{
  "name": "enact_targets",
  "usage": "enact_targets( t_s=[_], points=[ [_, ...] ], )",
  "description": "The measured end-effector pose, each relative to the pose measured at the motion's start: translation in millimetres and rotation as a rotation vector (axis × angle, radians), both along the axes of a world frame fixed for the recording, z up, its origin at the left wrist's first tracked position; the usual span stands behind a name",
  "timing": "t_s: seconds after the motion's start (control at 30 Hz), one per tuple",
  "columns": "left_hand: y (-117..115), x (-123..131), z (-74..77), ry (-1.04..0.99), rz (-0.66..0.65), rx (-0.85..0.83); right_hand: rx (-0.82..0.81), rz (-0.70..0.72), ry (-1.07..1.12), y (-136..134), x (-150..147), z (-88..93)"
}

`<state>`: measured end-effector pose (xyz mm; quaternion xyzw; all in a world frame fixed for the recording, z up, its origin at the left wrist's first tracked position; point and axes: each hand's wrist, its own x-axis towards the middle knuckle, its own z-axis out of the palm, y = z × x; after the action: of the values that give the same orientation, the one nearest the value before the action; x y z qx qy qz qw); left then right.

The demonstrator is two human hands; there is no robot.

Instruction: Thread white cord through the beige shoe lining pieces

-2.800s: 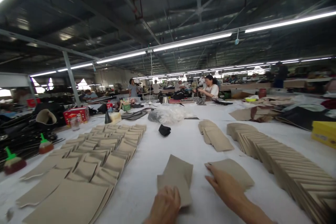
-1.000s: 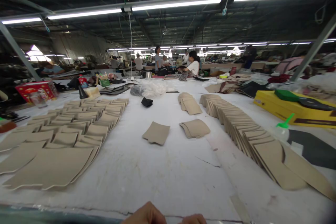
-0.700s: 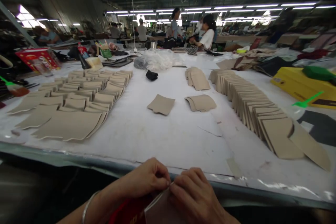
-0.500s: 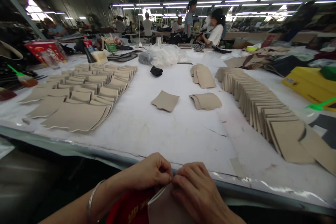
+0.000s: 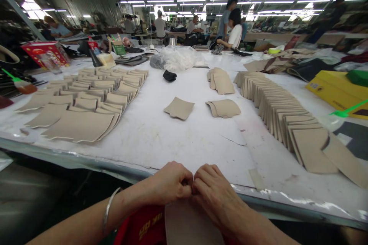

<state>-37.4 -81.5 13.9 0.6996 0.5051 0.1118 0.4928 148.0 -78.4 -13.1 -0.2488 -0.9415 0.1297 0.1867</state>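
My left hand [image 5: 172, 183] and my right hand [image 5: 214, 191] meet at the table's front edge. Both are closed on the upper edge of one beige piece [image 5: 188, 224], which hangs down in front of a red garment with yellow lettering. The fingertips of the two hands touch or nearly touch. A silver bangle [image 5: 108, 208] is on my left wrist. Beyond the hands, a single beige piece [image 5: 179, 108] lies on the white table [image 5: 178, 145], with a small overlapping pair [image 5: 223, 108] to its right.
Overlapping rows of beige pieces [image 5: 80, 124] cover the left. A long fanned row [image 5: 283, 111] runs down the right, near a yellow box [image 5: 337, 90]. Behind are a black scrap [image 5: 169, 76], clear plastic [image 5: 179, 58] and a red box [image 5: 46, 53]. Several people are in the background.
Both hands have moved slightly up and their fingertips have drawn together. The beige piece now faces the camera more broadly. A seated person at the back has turned and leaned.
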Motion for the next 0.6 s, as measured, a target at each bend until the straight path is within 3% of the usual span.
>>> enact_targets(
  t_s=[0.2,0.33,0.43,0.5,0.6],
  points=[
    [29,-2,24.0,0.143,0.037,0.170,0.155,-0.011,0.028,1,4,15.4],
    [36,-11,30.4,0.064,-0.091,0.062,0.150,0.042,0.128,-10,7,34.9],
    [28,-4,20.7,-0.109,-0.265,-0.101,0.037,0.147,0.214,-15,8,53.6],
    [20,4,9.4,-0.255,-0.301,-0.193,-0.118,0.122,0.169,-16,12,60.9],
    [8,8,-5.5,-0.362,-0.258,-0.262,-0.300,0.026,0.074,-18,21,49.7]
  ],
)
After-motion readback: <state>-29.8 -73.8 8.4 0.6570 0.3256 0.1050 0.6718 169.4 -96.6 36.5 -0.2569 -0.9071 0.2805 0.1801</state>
